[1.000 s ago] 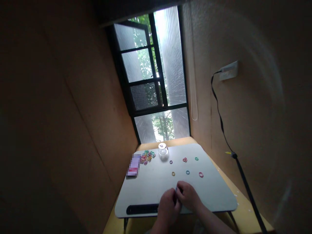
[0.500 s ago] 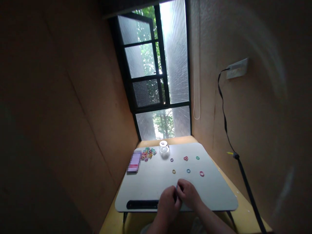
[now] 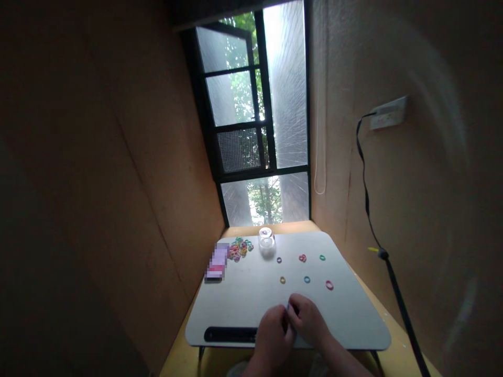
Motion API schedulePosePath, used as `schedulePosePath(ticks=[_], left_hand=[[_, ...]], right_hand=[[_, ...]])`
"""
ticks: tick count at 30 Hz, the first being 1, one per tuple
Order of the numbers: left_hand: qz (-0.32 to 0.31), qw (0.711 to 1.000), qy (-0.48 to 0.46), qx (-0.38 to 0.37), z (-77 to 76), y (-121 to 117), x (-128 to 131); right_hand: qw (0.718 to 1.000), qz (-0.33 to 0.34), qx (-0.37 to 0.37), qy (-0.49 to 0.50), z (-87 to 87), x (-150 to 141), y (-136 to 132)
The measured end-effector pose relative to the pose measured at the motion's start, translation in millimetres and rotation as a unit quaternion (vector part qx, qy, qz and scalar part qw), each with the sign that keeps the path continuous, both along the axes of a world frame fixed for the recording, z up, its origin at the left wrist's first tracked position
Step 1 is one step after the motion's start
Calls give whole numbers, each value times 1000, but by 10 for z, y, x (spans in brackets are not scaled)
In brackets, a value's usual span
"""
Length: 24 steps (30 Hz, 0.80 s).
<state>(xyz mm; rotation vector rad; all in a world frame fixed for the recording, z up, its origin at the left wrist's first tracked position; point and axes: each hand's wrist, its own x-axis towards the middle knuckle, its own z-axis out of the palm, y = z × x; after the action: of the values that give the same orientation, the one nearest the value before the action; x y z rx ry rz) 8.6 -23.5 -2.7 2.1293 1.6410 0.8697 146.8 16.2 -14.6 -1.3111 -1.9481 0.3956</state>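
Observation:
My left hand [image 3: 274,331] and my right hand [image 3: 308,318] meet over the near part of a white lap table [image 3: 236,298]. Both have curled fingers pinched together at the tips. A tiny bluish bit shows between them; the fingers hide the rest, so I cannot make out its kind. Beyond the hands lie small coloured bands like hair ties: a yellow one [image 3: 282,280], a blue one [image 3: 307,279] and a pink one [image 3: 329,285] in the nearer row. Behind these are a purple one [image 3: 279,259], a pink-red cluster [image 3: 302,258] and a green one [image 3: 322,257].
A heap of mixed coloured bands [image 3: 240,250] lies at the far left, beside a phone-like blurred object [image 3: 217,262]. A clear container [image 3: 266,243] stands at the back. A dark slot [image 3: 230,334] runs along the near edge. A black cord [image 3: 396,293] hangs at right.
The view has shifted slightly, so the table appears a little lower. My hands stay together in the same pinched pose, and the bands on the table keep their arrangement.

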Motion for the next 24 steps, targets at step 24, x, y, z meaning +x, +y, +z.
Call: schedulePosePath(ticks=[24], left_hand=[[-32,999,-17,24,-159,-291,-34]], right_hand=[[998,16,39,-37,-103,18,-315]])
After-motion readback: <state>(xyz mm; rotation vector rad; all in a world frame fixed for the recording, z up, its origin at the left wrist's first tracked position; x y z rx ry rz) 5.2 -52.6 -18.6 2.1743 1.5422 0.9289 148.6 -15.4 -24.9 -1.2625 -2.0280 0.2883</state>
